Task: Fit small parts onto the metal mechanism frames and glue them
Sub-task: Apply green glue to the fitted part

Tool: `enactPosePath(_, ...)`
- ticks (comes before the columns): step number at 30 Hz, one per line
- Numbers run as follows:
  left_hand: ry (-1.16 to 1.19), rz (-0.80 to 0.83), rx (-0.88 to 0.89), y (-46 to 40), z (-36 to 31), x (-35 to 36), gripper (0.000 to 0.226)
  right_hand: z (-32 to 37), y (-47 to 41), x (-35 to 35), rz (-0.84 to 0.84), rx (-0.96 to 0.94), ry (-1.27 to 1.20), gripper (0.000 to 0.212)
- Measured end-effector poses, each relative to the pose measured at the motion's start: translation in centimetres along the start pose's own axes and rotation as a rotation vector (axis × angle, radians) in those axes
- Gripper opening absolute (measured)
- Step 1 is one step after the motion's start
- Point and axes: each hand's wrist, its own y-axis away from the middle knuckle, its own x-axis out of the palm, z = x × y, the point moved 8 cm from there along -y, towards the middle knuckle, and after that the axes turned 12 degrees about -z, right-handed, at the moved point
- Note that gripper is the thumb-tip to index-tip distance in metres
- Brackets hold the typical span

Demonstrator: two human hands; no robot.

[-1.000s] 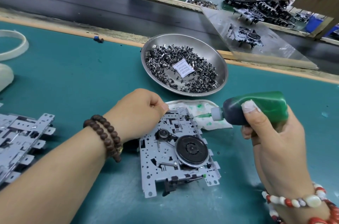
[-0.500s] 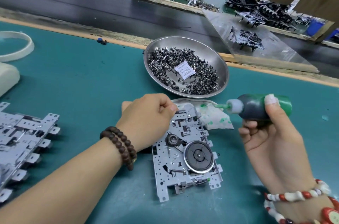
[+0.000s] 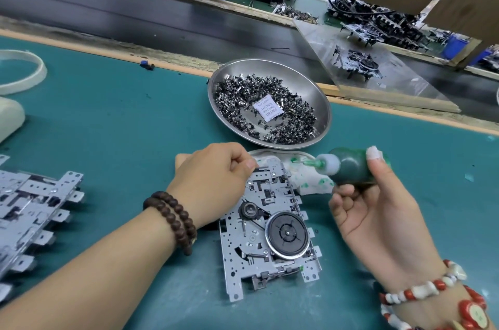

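Observation:
A metal mechanism frame (image 3: pixel 270 235) with a black flywheel lies on the green mat between my hands. My left hand (image 3: pixel 216 181) rests on the frame's far left corner, fingers curled; what they pinch is hidden. My right hand (image 3: pixel 375 202) holds a green glue bottle (image 3: pixel 351 169) sideways, thumb on top, and its nozzle points left over a glue-stained white rag (image 3: pixel 305 178). The nozzle tip is off the frame. A steel bowl (image 3: pixel 321 102) of several small dark parts sits just beyond.
A stack of bare metal frames (image 3: pixel 35 210) lies at the left edge. A white ring (image 3: pixel 32 73) and a white object sit far left. Behind the mat runs a dark conveyor belt (image 3: pixel 108 13), with a clear sheet carrying assembled mechanisms at the right.
My right hand has drawn the glue bottle up and to the right, away from the frame, its nozzle now over the rag. My left hand stays on the frame's far corner.

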Motion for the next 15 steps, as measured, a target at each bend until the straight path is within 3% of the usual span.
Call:
enactPosePath(5,-0.005,0.000,0.017,0.1,-0.2,-0.1,0.030,-0.9,0.1,0.5,0.051,0.123,-0.075,0.058)
enactPosePath(8,-0.013,0.002,0.014,0.0,-0.1,-0.1,0.030,-1.2,0.0,0.5,0.067,0.167,-0.078,0.047)
enactPosePath(12,-0.001,0.036,0.004,0.1,0.0,0.2,0.029,-1.6,0.2,0.8,0.121,0.231,-0.131,0.067)
enactPosePath(15,-0.004,0.029,0.022,0.2,-0.1,0.2,0.028,-1.7,0.4,1.0,0.121,0.245,-0.131,0.057)
